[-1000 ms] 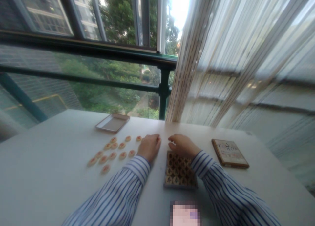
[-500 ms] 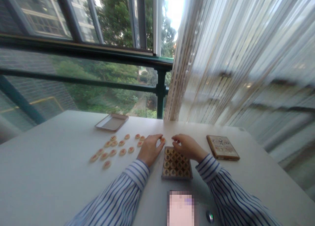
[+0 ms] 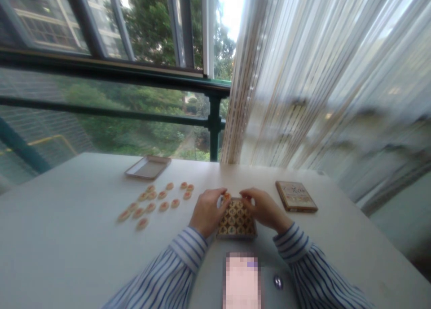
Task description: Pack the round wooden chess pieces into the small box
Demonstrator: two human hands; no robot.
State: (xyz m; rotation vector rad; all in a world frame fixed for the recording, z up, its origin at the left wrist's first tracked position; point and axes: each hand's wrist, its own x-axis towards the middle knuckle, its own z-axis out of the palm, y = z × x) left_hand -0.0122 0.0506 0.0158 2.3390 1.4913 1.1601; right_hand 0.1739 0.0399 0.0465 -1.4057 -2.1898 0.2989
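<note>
My left hand pinches a round xiangqi piece with a red mark between thumb and forefinger, at the far left corner of a shallow box. Rows of xiangqi pieces with dark characters fill the part of the box that shows. At the box's far right corner, my right hand is closed, thumb and fingertips against the rim. Several loose red-marked pieces lie scattered on the white table to the left.
A shallow tray-like lid rests at the table's back left. To the right lies a flat box with writing. A pixelated phone-like object and a small shiny dark object are near me. Window railing and string curtain border the far side.
My left hand has brought the red-marked piece right and nearer, to the box's far corner. My right hand has moved from above the box to its far right corner.
</note>
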